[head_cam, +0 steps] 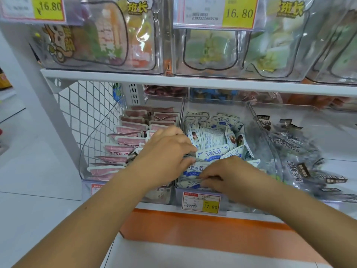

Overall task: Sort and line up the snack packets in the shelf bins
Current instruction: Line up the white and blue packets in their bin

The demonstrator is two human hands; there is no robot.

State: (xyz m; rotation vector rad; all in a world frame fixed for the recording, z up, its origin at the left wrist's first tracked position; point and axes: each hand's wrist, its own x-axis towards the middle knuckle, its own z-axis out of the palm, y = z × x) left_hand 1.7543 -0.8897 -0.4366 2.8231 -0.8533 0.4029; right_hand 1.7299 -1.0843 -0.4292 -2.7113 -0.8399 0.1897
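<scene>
Both forearms reach in from the bottom edge toward the white shelf (173, 80). Three clear bins sit on its lower level: the left bin (85, 151) holds pink packets (123, 141) standing in neat rows, the middle bin (258, 132) holds white-and-blue snack packets (212, 136) in a loose heap, the right one dark packets (297, 151). A price tag (201, 203) reading 17.80 hangs on the middle bin's front. The left hand (164, 151) and right hand (231, 175) meet at that bin's front — fingers curled and pinching the edges of white-and-blue packets lying there.
</scene>
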